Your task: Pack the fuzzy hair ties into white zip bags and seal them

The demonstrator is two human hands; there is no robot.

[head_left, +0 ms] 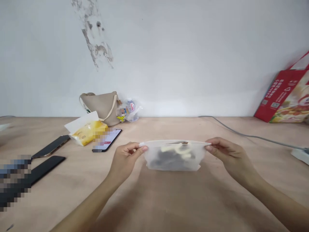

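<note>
- Wall (183, 58): white plaster behind everything, with a rough grey stain (95, 38) at upper left.
- Worktop (60, 212): pale wood, carrying all the things below.
- Red box (281, 96): printed carton at far right, tilted against the wall.
- Tote (100, 108): beige, slumped against the wall, just beside a plastic-wrapped bottle (129, 111).
- Cable (253, 137): grey, running along the right side to a white power strip (299, 154).
- Yellow pack (88, 132): lying just beside a phone (107, 140), whose screen is partly pixelated.
- Forearms: left forearm (82, 206) and right forearm (277, 203) reach in from the bottom corners, angled toward the middle.
- Hands: left hand (126, 158) and right hand (231, 154) stand well apart, each grip pinched narrowly on 1 top corner of the bag.
- Bag (175, 158): frosted zip pouch, centred in front of the person, its top edge stretched taut between the 2 hands; whether sealed, or touching the worktop, cannot be told.
- Contents (171, 159): dark and pale shapes, blurred by the film.
</note>
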